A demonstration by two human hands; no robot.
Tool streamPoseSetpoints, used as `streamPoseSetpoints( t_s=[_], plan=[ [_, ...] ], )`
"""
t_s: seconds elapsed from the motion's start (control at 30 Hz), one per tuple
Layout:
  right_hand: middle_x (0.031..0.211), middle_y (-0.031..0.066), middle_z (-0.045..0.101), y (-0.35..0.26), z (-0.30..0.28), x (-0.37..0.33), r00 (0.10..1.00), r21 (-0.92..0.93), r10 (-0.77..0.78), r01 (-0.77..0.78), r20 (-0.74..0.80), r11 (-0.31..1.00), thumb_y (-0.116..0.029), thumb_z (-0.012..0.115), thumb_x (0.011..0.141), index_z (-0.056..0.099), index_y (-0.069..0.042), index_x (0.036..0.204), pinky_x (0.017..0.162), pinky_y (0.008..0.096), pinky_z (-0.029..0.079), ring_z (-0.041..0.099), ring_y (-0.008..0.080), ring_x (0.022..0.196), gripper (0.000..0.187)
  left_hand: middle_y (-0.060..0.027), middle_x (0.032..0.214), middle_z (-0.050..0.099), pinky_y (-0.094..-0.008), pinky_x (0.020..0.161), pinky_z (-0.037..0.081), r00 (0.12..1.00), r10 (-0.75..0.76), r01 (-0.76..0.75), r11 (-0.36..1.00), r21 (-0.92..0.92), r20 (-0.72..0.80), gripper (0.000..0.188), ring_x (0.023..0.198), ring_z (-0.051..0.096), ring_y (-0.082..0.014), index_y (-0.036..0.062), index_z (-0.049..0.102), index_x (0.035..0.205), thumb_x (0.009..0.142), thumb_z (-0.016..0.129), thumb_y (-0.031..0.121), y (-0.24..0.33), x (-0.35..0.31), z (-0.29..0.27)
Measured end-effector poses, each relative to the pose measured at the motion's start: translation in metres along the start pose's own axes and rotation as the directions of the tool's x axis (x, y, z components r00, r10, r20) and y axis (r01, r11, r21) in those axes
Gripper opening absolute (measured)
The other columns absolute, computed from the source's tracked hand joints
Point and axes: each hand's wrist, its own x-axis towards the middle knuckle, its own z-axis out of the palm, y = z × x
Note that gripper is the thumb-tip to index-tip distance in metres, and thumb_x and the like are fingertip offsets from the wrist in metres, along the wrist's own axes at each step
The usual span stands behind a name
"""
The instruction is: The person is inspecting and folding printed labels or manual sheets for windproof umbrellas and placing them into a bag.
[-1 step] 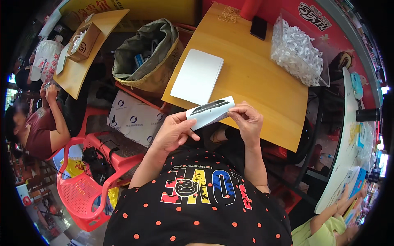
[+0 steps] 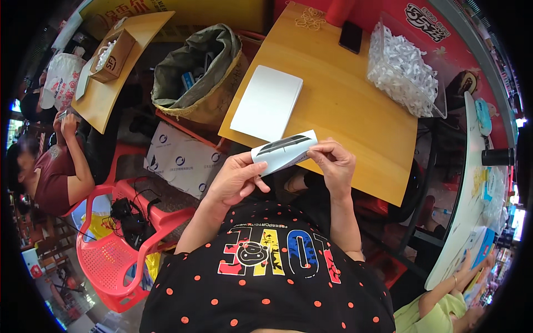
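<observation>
A pale paper sheet [image 2: 277, 157] with a dark printed shape is bent over into a curve in front of my chest. Its left end is pinched between the thumb and fingers of my left hand [image 2: 233, 178]. At the opposite end, my right hand [image 2: 335, 165] grips the edge with thumb and fingertips. Just beyond the sheet, a stack of white paper [image 2: 267, 102] lies on the near left part of the wooden table [image 2: 333, 94].
A clear bin [image 2: 402, 72] full of white strips stands at the table's right, near a black phone [image 2: 350, 37] and rubber bands [image 2: 310, 19]. Left of the table are a large sack [image 2: 194, 83] and a red chair [image 2: 108, 263]. Other people sit at both sides.
</observation>
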Motion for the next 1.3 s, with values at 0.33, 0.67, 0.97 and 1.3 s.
streamPoseSetpoints(
  t_s=[0.33, 0.67, 0.97, 1.3],
  plan=[
    [0.078, 0.0046, 0.069, 0.022, 0.003, 0.007, 0.973, 0.138, 0.220, -0.210, -0.066, 0.968, -0.001, 0.073, 0.078, 0.068, 0.000, 0.080, 0.066, 0.0205, 0.049, 0.062, 0.0074, 0.070, 0.006, -0.0241, 0.112, 0.061, -0.0341, 0.082, 0.055, 0.995, 0.095, -0.096, 0.994, -0.054, -0.020, 0.033, 0.096, 0.066, -0.0308, -0.0120, 0.052, 0.119, 0.091, 0.041, 0.003, -0.007, 0.021, -0.001],
    [0.078, 0.0081, 0.069, 0.025, 0.001, 0.015, 0.951, 0.208, 0.309, -0.300, -0.011, 0.931, 0.001, 0.072, 0.078, 0.064, 0.001, 0.086, 0.068, 0.0219, 0.049, 0.063, 0.0090, 0.071, 0.011, -0.0161, 0.097, 0.068, -0.0290, 0.077, 0.057, 0.936, 0.321, -0.307, 0.945, 0.113, -0.146, 0.020, 0.086, 0.068, -0.0213, -0.0061, 0.064, 0.106, 0.090, 0.059, 0.006, -0.018, 0.032, 0.005],
    [0.079, 0.0082, 0.069, 0.034, -0.004, 0.021, 0.913, 0.320, 0.395, -0.405, 0.100, 0.856, 0.002, 0.072, 0.076, 0.067, 0.000, 0.082, 0.071, 0.0250, 0.050, 0.063, 0.0105, 0.070, 0.008, -0.0179, 0.098, 0.067, -0.0247, 0.064, 0.059, 0.952, 0.263, -0.253, 0.964, 0.085, -0.156, 0.022, 0.080, 0.070, -0.0220, -0.0066, 0.061, 0.110, 0.093, 0.056, 0.007, -0.019, 0.032, 0.003],
    [0.076, 0.0052, 0.067, 0.038, -0.002, 0.021, 0.919, 0.412, 0.368, -0.392, 0.140, 0.822, 0.004, 0.071, 0.077, 0.065, 0.000, 0.081, 0.068, 0.0215, 0.048, 0.061, 0.0086, 0.067, 0.009, -0.0170, 0.098, 0.066, -0.0239, 0.064, 0.058, 0.960, 0.245, -0.254, 0.966, -0.049, -0.137, 0.021, 0.078, 0.069, -0.0206, -0.0065, 0.059, 0.108, 0.094, 0.054, 0.009, -0.022, 0.035, 0.000]
  ],
)
